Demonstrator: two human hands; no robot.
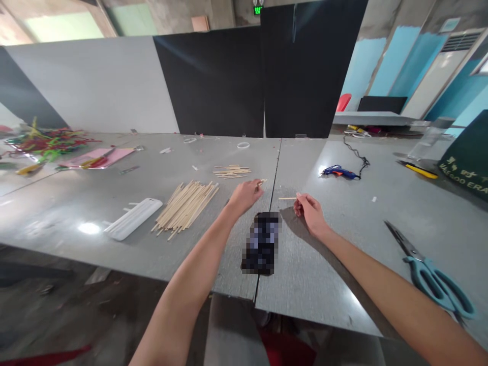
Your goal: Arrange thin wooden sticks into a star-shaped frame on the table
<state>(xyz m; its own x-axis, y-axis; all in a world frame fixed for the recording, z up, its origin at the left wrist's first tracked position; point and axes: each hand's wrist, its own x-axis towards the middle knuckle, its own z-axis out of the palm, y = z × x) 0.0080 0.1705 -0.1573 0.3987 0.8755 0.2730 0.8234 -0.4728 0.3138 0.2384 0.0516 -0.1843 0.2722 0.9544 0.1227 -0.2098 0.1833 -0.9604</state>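
My right hand (309, 212) is closed in a pinch on one end of a thin wooden stick (286, 198), which points left just above the table. Left of the seam between the tabletops, my left hand (246, 195) has its fingers pinched together. A short pale stub, like the end of a stick, shows at its fingertips; the rest is hidden. Beyond that hand lies a small pile of short wooden sticks (232, 172). A larger pile of longer wooden sticks (186, 208) is to its left. Between my forearms lies a phone (261, 244), its screen blurred out.
Scissors (423, 269) with teal handles lie at the right. Farther back are a blue glue gun (339, 173) with its cord and a yellow cutter (419, 170). White glue-stick-like rods (133, 218) lie left, near a pink sheet (110, 156). Black panels (217, 81) stand behind.
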